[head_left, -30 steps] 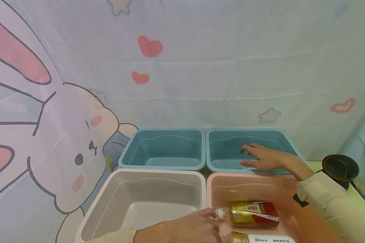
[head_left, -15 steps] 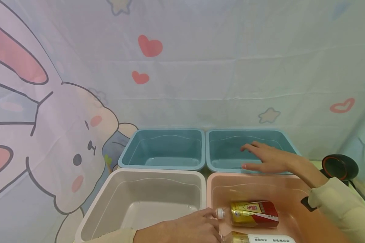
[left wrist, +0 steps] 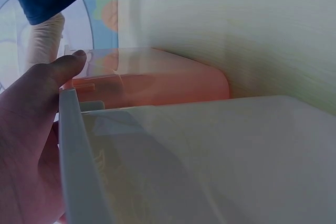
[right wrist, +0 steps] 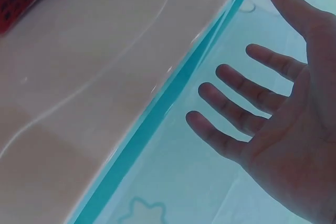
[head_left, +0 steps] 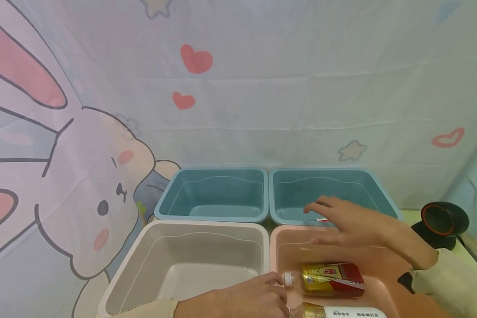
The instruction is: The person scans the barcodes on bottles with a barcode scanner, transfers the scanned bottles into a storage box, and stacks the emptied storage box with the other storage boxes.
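My right hand (head_left: 350, 221) hovers palm down over the shared edge of the right blue bin (head_left: 375, 194) and the peach bin (head_left: 282, 247). Its fingers are spread, and the right wrist view shows a bare palm (right wrist: 289, 145) with nothing in it. My left hand (head_left: 250, 296) rests at the right rim of the white bin (head_left: 206, 227), its fingertips hidden. In the left wrist view its thumb (left wrist: 71, 66) lies loosely past that rim. Right by its index finger is the white cap of a bottle with a yellow-and-red label (head_left: 334, 280), lying in the peach bin.
A second bottle, with a white label (head_left: 353, 312), lies nearer and is cut off by the frame. A left blue bin (head_left: 216, 218) stands behind the white one. A black round device (head_left: 445, 225) sits at the far right. A printed cloth (head_left: 254, 88) hangs behind.
My right hand has come back from over the right blue bin toward the peach bin, its forearm shifting nearer and right. The left hand and the bottles have stayed in place.
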The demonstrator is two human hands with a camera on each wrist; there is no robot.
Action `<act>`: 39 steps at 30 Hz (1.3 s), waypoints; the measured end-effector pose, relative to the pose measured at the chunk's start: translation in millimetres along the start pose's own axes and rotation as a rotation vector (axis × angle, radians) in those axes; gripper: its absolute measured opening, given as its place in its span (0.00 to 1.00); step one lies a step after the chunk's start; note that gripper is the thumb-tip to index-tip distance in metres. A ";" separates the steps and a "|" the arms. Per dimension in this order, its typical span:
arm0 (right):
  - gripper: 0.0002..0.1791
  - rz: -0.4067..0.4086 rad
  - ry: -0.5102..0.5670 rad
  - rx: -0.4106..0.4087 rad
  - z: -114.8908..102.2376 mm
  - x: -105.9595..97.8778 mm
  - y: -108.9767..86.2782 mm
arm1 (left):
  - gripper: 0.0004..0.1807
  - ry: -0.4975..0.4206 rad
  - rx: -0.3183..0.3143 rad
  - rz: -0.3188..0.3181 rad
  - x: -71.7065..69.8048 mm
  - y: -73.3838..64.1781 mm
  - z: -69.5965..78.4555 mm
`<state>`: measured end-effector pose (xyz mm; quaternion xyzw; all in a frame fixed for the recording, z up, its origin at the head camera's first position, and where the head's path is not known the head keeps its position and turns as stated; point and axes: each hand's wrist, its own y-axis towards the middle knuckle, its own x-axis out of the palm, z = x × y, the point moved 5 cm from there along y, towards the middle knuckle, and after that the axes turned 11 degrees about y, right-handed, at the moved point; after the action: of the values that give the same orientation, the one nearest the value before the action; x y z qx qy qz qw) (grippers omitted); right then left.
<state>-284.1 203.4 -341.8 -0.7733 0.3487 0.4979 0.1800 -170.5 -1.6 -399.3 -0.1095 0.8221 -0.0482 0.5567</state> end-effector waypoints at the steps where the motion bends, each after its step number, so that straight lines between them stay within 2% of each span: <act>1: 0.35 -0.006 -0.002 -0.012 -3.9 1.8 -0.4 | 0.11 -0.012 -0.001 -0.004 0.3 0.1 -0.2; 5: 0.35 -0.033 -0.015 -0.033 -16.7 11.6 -1.7 | 0.11 -0.029 -0.003 -0.004 0.2 -0.2 -0.1; 11: 0.40 -0.120 0.000 -0.068 -30.2 32.9 -3.4 | 0.11 0.045 -0.003 0.055 -2.6 -2.1 3.3; 15: 0.32 -0.187 0.070 -0.183 -40.2 47.9 -3.6 | 0.11 0.053 -0.008 0.084 -3.4 -2.9 4.2; 18: 0.28 -0.247 0.107 -0.212 -44.0 57.8 -4.3 | 0.11 0.034 -0.007 0.084 -3.0 -2.8 3.9; 22: 0.31 -0.335 0.157 -0.164 -45.6 70.7 -4.5 | 0.11 0.031 -0.012 0.068 -2.3 -2.1 3.4; 26: 0.27 -0.476 0.329 -0.026 -43.5 86.3 -8.2 | 0.11 0.014 -0.021 0.052 -2.4 -1.4 3.0; 29: 0.25 -0.534 0.395 0.061 -40.4 93.4 -12.3 | 0.11 -0.009 -0.022 0.052 -2.7 -1.3 3.2; 33: 0.24 -0.530 0.375 0.041 -42.7 94.1 -12.4 | 0.11 -0.002 -0.026 0.060 -3.1 -1.8 3.6; 35: 0.23 -0.534 0.365 0.025 -45.4 94.5 -11.5 | 0.11 0.033 -0.028 0.065 -3.2 -2.0 4.0; 39: 0.24 -0.601 0.358 0.028 -49.7 97.8 -9.3 | 0.10 0.078 -0.032 0.071 -3.4 -1.7 4.4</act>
<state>-219.9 143.5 -408.2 -0.9140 0.1383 0.2743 0.2651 -165.0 -2.2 -397.5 -0.0872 0.8472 -0.0194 0.5237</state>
